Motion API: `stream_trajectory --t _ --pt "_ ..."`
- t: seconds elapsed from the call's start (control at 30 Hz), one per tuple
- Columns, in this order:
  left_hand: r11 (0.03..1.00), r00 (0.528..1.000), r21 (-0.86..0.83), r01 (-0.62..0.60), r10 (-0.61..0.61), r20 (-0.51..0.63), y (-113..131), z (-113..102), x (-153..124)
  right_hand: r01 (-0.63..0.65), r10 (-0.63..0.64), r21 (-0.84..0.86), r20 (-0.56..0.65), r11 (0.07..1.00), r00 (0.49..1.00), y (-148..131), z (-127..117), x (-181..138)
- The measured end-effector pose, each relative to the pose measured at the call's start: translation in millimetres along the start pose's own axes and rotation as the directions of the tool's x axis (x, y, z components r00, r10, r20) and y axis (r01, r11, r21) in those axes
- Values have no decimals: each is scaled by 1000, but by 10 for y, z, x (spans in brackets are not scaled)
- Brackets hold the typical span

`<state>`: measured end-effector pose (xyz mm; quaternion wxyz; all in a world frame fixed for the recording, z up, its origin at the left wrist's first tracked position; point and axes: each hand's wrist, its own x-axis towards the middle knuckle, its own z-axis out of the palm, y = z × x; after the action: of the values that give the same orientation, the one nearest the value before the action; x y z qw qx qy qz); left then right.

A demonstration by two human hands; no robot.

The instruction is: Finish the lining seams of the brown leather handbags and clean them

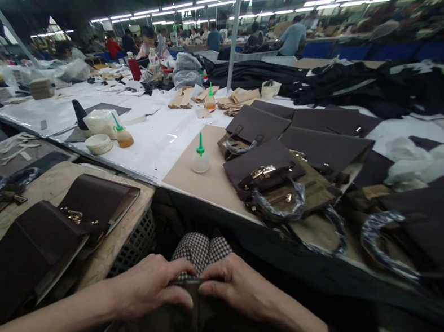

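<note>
On my lap lies a dark olive-brown fabric piece (152, 328), possibly a bag lining, over black-and-white checked cloth (195, 250). My left hand (155, 286) is closed on its upper edge, thumb on the near side and fingers behind. Close beside it, my right hand (235, 285) pinches the same edge between thumb and forefinger. A short seam or fold shows between the two thumbs. The rest of the fabric falls into shadow below my wrists, so its full shape is hidden.
Dark brown handbags (264, 168) with plastic-wrapped handles crowd the table's right side. More bags (35, 247) lie on a wooden board to my left. A green-tipped glue bottle (200, 161) stands ahead, near a white bowl (99, 144). People work far back.
</note>
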<state>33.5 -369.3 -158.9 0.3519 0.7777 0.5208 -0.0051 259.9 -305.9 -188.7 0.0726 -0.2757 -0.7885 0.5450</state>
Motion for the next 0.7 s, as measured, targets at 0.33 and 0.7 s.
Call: stream_trajectory --t 0.33,0.7 --pt "983 998 172 -62 60 18 108 0 158 -14 -9 -114 -198 993 980 -3 -19 -207" --pt "987 1000 164 -4 7 -18 188 8 163 271 -362 -458 -124 847 924 -17 -40 -216"
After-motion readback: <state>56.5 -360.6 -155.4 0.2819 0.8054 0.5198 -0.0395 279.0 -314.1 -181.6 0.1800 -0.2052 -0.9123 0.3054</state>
